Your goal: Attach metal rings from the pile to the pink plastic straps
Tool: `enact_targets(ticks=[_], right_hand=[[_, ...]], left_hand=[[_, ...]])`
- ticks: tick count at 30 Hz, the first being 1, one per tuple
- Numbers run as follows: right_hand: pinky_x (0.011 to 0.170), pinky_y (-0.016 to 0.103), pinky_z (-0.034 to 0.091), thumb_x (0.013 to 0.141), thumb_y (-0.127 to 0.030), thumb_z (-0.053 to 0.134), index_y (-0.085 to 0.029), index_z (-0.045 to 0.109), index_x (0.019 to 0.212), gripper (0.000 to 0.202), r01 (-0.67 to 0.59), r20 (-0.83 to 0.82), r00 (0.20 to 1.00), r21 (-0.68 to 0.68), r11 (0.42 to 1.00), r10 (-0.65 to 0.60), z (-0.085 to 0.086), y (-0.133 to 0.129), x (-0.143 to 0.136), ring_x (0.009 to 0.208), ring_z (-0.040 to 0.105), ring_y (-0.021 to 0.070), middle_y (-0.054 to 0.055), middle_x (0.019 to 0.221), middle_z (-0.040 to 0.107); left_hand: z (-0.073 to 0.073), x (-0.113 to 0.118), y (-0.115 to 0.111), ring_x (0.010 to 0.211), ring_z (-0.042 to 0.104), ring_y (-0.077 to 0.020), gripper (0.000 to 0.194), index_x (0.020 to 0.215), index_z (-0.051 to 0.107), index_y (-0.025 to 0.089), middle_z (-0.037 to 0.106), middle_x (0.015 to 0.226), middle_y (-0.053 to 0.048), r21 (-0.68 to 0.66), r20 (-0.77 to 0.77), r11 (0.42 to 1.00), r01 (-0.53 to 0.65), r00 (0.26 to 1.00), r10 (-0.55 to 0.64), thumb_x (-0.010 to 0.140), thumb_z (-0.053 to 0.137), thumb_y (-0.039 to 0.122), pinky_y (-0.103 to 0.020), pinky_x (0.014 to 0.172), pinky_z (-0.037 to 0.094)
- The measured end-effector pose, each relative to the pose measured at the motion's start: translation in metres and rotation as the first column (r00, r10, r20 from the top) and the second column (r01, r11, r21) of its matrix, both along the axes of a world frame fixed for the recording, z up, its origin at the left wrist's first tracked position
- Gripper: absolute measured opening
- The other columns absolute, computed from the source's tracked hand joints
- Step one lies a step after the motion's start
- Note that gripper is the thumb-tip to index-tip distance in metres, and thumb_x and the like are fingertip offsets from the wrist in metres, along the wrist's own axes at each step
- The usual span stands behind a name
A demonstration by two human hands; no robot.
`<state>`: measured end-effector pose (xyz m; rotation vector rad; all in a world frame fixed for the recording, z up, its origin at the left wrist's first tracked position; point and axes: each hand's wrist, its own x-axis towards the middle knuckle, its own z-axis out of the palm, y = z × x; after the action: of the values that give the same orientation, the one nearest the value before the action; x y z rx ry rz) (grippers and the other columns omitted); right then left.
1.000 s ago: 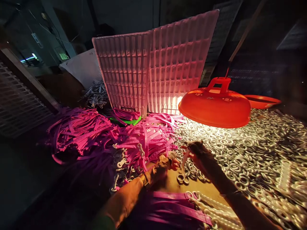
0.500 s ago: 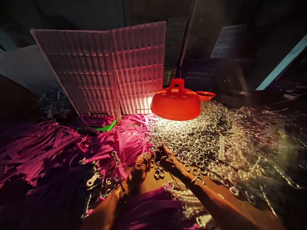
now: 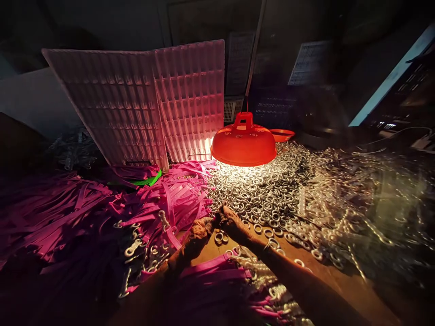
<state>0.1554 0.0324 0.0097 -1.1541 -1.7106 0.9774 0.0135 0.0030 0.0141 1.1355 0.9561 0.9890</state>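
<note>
A heap of flat magenta straps (image 3: 183,194) lies to my left. My left hand (image 3: 201,230), fingers curled, meets my right at the fingertips; I cannot tell whether it grips anything. Two round silver-coloured rings (image 3: 222,237) lie on the surface just below the meeting point. My right hand (image 3: 233,222) is also curled, its contents hidden. Beyond it, a domed orange-red lamp (image 3: 244,147) lights a broad heap of similar rings (image 3: 261,197).

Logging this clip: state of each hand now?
Left hand: fingers look curled closed; whatever's inside is hidden.
Right hand: fingers look curled closed; contents can't be told.
</note>
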Motion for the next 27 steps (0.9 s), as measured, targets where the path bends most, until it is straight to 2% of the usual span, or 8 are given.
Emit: enact_targets(ticks=[3, 5, 9, 12, 15, 19, 23, 27], right_hand=[[0.052, 0.022, 0.034, 0.082, -0.033, 0.041, -0.020, 0.036, 0.068, 0.020, -0.031, 0.028, 0.999, -0.021, 0.999, 0.032, 0.002, 0.003, 0.002, 0.058, 0.038, 0.0103, -0.002, 0.064, 0.042], [0.051, 0.021, 0.035, 0.086, -0.037, 0.036, -0.019, 0.038, 0.068, 0.026, -0.083, 0.042, 0.996, -0.021, 0.996, 0.084, 0.009, 0.002, 0.005, 0.056, 0.039, 0.0097, -0.002, 0.063, 0.043], [0.048, 0.020, 0.032, 0.091, -0.039, 0.034, -0.017, 0.047, 0.083, 0.026, -0.330, 0.185, 0.926, -0.023, 0.944, 0.329, 0.036, -0.014, 0.016, 0.052, 0.040, 0.0081, -0.001, 0.064, 0.050], [0.044, 0.020, 0.022, 0.087, -0.029, 0.042, -0.016, 0.041, 0.104, 0.022, -0.347, 0.359, 0.875, -0.001, 0.938, 0.324, 0.051, -0.042, 0.023, 0.046, 0.034, 0.0065, -0.002, 0.063, 0.052], [0.046, 0.023, 0.020, 0.085, -0.020, 0.045, -0.016, 0.037, 0.106, 0.023, -0.344, 0.478, 0.829, 0.026, 0.938, 0.291, 0.052, -0.077, 0.027, 0.047, 0.034, 0.0072, -0.001, 0.067, 0.054], [0.049, 0.025, 0.019, 0.082, -0.015, 0.045, -0.017, 0.035, 0.107, 0.027, -0.345, 0.494, 0.826, 0.064, 0.936, 0.271, 0.040, -0.116, 0.031, 0.051, 0.035, 0.0099, 0.001, 0.069, 0.056], [0.046, 0.024, 0.016, 0.082, -0.015, 0.042, -0.019, 0.035, 0.100, 0.020, -0.347, 0.439, 0.840, -0.016, 0.938, 0.318, 0.027, -0.137, 0.031, 0.047, 0.029, 0.0087, -0.003, 0.062, 0.051], [0.044, 0.021, 0.019, 0.085, -0.020, 0.040, -0.017, 0.033, 0.105, 0.021, -0.319, 0.305, 0.881, -0.184, 0.930, 0.362, 0.020, -0.145, 0.028, 0.048, 0.034, 0.0074, -0.002, 0.065, 0.052]], left_hand=[[-0.004, -0.001, -0.001, 0.044, 0.027, -0.0058, 0.035, 0.061, 0.050, 0.017, 0.044, 0.053, 0.002, 0.041, -0.045, 0.999, -0.005, 0.999, 0.007, 0.069, 0.059, 0.050, -0.023, 0.041, 0.018], [0.001, 0.000, -0.001, 0.041, 0.030, -0.0053, 0.035, 0.062, 0.052, 0.016, 0.047, 0.051, 0.002, -0.018, -0.049, 1.000, 0.025, 0.998, -0.026, 0.071, 0.055, 0.049, -0.022, 0.039, 0.020], [0.031, -0.004, -0.003, 0.036, 0.025, -0.0030, 0.035, 0.058, 0.049, 0.016, 0.040, 0.043, 0.007, -0.201, -0.034, 0.976, 0.088, 0.995, -0.097, 0.064, 0.058, 0.049, -0.020, 0.037, 0.016], [0.056, -0.010, -0.009, 0.035, 0.019, -0.0019, 0.036, 0.055, 0.047, 0.017, 0.032, 0.039, 0.010, -0.274, -0.050, 0.953, 0.128, 0.988, -0.147, 0.060, 0.064, 0.048, -0.021, 0.037, 0.010], [0.067, -0.016, -0.022, 0.036, 0.020, -0.0028, 0.038, 0.057, 0.052, 0.015, 0.033, 0.040, 0.009, -0.337, -0.101, 0.915, 0.223, 0.957, -0.271, 0.064, 0.065, 0.050, -0.023, 0.038, 0.009], [0.061, -0.018, -0.047, 0.042, 0.019, -0.0031, 0.048, 0.048, 0.043, 0.015, 0.026, 0.042, 0.009, -0.355, -0.077, 0.845, 0.399, 0.889, -0.452, 0.069, 0.063, 0.054, -0.024, 0.042, 0.011], [0.049, -0.018, -0.074, 0.045, 0.032, -0.0052, 0.047, 0.055, 0.046, 0.014, 0.038, 0.050, 0.004, -0.411, 0.089, 0.769, 0.490, 0.861, -0.501, 0.073, 0.058, 0.057, -0.023, 0.044, 0.021], [0.040, -0.018, -0.094, 0.049, 0.035, -0.0064, 0.046, 0.062, 0.052, 0.012, 0.042, 0.055, 0.002, -0.352, 0.030, 0.835, 0.422, 0.897, -0.441, 0.077, 0.054, 0.056, -0.022, 0.047, 0.026]])
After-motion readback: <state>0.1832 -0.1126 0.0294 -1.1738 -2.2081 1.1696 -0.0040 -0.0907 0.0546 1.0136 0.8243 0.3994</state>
